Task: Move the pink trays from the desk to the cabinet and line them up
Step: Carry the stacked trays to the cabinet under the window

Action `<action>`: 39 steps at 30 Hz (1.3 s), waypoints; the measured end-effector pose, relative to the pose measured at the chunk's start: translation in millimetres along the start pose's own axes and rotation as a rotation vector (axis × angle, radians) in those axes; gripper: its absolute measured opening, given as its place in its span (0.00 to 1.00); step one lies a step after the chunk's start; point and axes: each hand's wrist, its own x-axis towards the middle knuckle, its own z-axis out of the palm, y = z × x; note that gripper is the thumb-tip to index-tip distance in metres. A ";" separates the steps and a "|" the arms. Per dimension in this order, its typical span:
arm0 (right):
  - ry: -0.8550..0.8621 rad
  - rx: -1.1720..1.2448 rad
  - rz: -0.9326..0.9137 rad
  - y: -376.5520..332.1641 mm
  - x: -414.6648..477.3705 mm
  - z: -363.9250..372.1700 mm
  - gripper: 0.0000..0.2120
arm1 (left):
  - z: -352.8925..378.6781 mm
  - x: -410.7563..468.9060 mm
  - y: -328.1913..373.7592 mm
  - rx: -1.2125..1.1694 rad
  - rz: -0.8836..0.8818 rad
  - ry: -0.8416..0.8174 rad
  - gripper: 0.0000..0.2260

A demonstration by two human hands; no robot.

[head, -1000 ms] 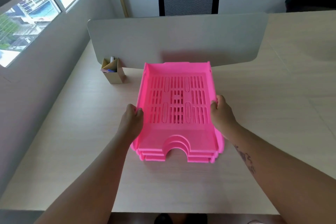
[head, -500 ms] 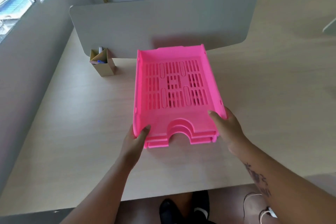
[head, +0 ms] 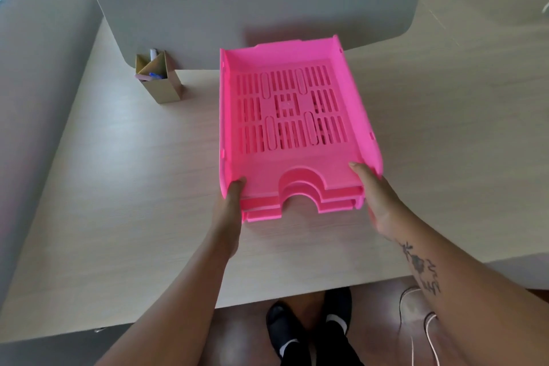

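Observation:
A stack of three nested pink trays (head: 292, 116) with slotted floors is held tilted above the light wooden desk (head: 118, 187), its far end higher. My left hand (head: 230, 205) grips the near left corner of the stack, thumb on the top rim. My right hand (head: 375, 196) grips the near right corner, thumb lying inside the top tray. The fingers under the stack are hidden. No cabinet is in view.
A small cardboard pen holder (head: 159, 79) with pens stands at the back left of the desk. A grey divider panel (head: 252, 0) runs along the desk's far side. My black shoes (head: 309, 327) and white cables (head: 416, 321) are on the floor below the near edge.
My hands slid from the stack's sides to its near corners and lifted it off the desk toward me. The view tilted down, showing the floor and shoes.

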 end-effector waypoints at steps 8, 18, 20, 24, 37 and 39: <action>0.024 0.054 -0.018 -16.4 -10.0 9.6 0.26 | 0.2 -7.1 28.6 -0.117 -0.054 0.078 0.24; 0.001 0.112 -0.192 -85.5 -29.8 3.7 0.24 | 9.4 -18.7 90.3 -0.199 0.056 0.112 0.14; -0.019 0.123 -0.252 -107.6 -32.6 1.1 0.23 | 14.1 -20.1 111.1 -0.222 0.094 0.116 0.14; -0.067 0.163 -0.315 -153.4 -33.4 -4.8 0.24 | 23.2 -27.7 159.2 -0.243 0.177 0.149 0.18; -0.486 0.071 -0.363 -275.8 -27.0 29.0 0.25 | 21.7 -88.0 245.4 -0.424 0.347 0.569 0.22; -0.570 0.035 -0.364 -281.8 -36.0 48.0 0.24 | 13.8 -110.4 244.4 -0.449 0.368 0.678 0.18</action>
